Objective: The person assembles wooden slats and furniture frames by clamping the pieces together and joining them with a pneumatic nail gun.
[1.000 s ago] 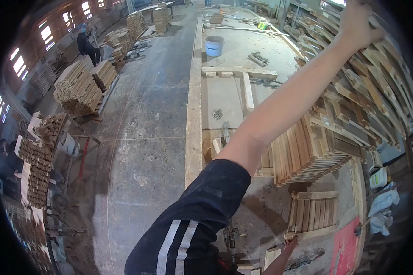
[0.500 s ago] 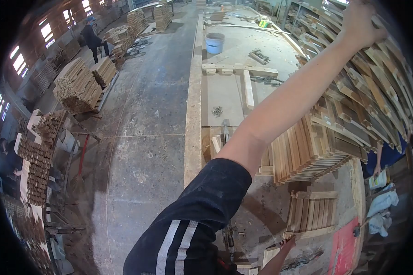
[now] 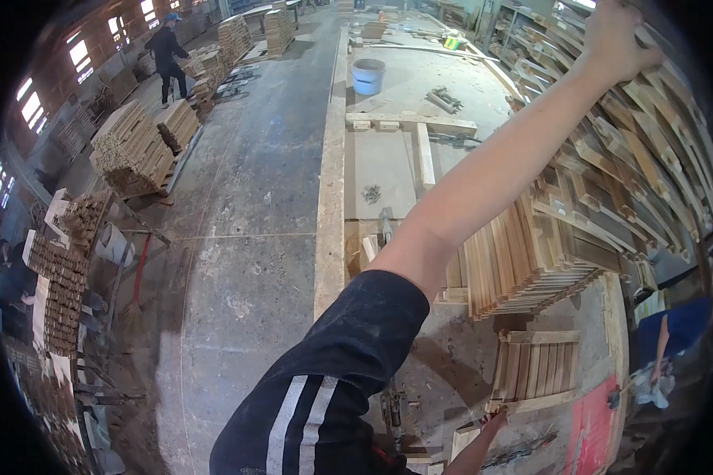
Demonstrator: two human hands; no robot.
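Note:
My left arm, in a black sleeve with white stripes, reaches up and to the right. My left hand [image 3: 615,38] grips the top edge of a tall leaning stack of slatted wooden panels [image 3: 602,190] on the workbench [image 3: 333,198]. Low in the view, only the fingertips of my right hand [image 3: 495,419] show. They touch the near corner of a single slatted panel [image 3: 537,369] that lies flat on the bench below the stack. The rest of that hand is out of view.
A blue bucket [image 3: 368,77] and loose wooden battens [image 3: 425,154] lie farther along the bench. Piles of cut wood [image 3: 131,150] line the concrete floor on the left. One person [image 3: 166,51] stands far back left; another in blue [image 3: 673,332] bends at the right edge.
My left hand stays on the stack's top. The far person at the left has stood up and walked farther back. The person in blue at the right has moved lower.

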